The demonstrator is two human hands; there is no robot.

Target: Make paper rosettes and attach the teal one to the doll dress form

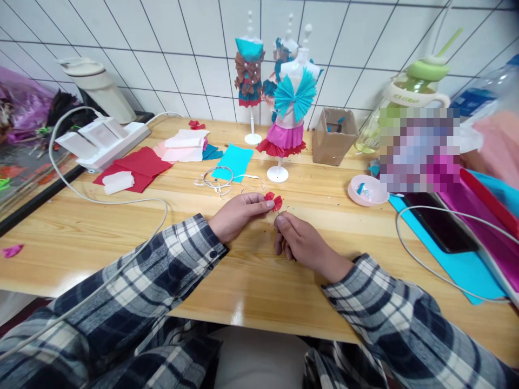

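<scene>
Between the thumb and fingers of my left hand (237, 213) is a small red pleated paper bow (277, 202), held just above the table. My right hand (298, 237) is closed in a pinch just below the bow, on a thin wire-like strand (278, 211) that leads up to it; its exact kind is too small to tell. Behind my hands stands a white mini dress form (287, 111) with a blue pleated paper bow on its chest and a pink and red paper skirt. A coil of thin wire (219, 176) lies beyond my left hand.
Blue paper (237, 160) and red paper (150, 167) lie at the back left, near a power strip (113, 143) whose cable crosses my left sleeve. A pink bowl (367, 190), cardboard box (334, 136), phone (440, 222) and green-lidded bottle (421, 81) stand or lie rightward.
</scene>
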